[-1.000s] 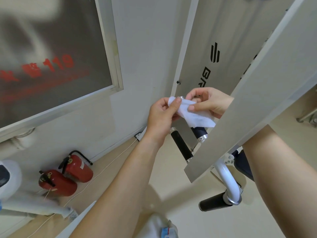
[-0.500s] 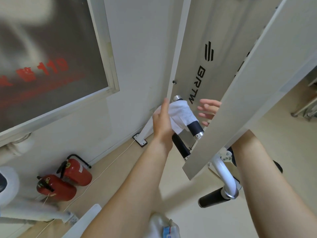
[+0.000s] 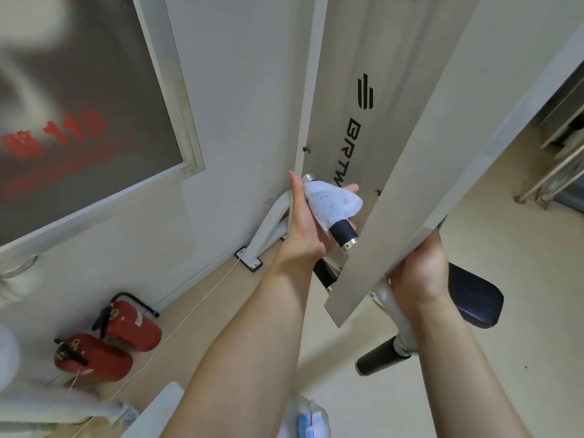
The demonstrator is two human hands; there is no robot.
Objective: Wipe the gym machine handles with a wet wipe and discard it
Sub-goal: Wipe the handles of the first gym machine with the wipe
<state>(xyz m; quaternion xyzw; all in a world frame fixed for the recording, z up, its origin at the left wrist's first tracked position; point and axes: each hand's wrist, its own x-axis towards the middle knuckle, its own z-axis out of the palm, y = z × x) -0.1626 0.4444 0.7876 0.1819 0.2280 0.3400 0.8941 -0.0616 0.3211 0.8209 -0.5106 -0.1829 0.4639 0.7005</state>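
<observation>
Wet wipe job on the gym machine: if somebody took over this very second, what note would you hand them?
Hands: the left hand wraps the wet wipe round the upper handle, whose black lower end shows. The right hand sits low at the edge of the grey panel, which hides its fingers, so its grip is unclear.
Done: the wipe is on the upper handle. How much is cleaned cannot be told.
Left: the second handle just below, the bottom handle, then discarding the wipe. No bin is in view.
</observation>
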